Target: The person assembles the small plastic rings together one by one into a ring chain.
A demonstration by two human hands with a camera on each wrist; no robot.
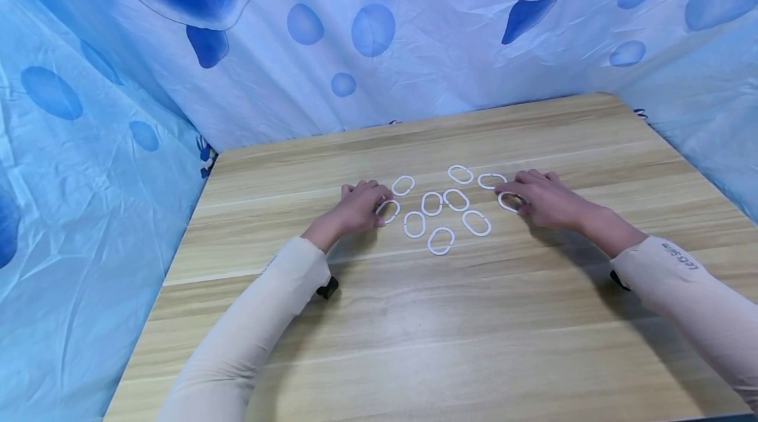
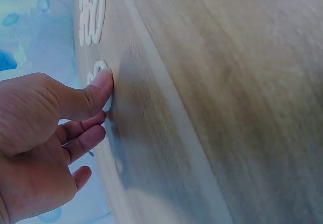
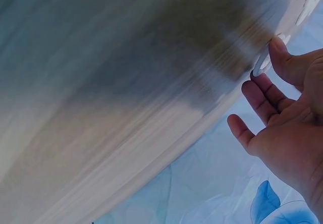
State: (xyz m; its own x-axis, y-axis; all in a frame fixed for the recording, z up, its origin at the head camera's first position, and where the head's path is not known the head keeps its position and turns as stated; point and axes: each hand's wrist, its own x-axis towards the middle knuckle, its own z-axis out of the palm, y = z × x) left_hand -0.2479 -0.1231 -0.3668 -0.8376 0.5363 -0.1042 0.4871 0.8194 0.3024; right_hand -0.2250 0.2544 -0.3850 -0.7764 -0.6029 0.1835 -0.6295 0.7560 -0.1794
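My left hand (image 1: 360, 207) pinches a white oval link (image 1: 395, 216) at the left of a loose group on the wooden table. In the left wrist view its thumb lies on the near side of the link, the other fingers behind and slightly bent. At the group's right side my right hand (image 1: 547, 199) pinches another white oval link (image 3: 259, 65) between thumb and fingertip, its little finger held apart. Each link is a thin loop with a small gap. Just beyond the left hand lies one link (image 1: 412, 180); a further link (image 1: 481, 176) touches the right fingertips.
Between the hands lie several more white links, among them one nearest me (image 1: 453, 239) and one in the middle (image 1: 440, 205). The wooden table (image 1: 403, 343) reaches back to a blue curtain (image 1: 331, 112) printed with whales and bubbles, which also hangs along both sides.
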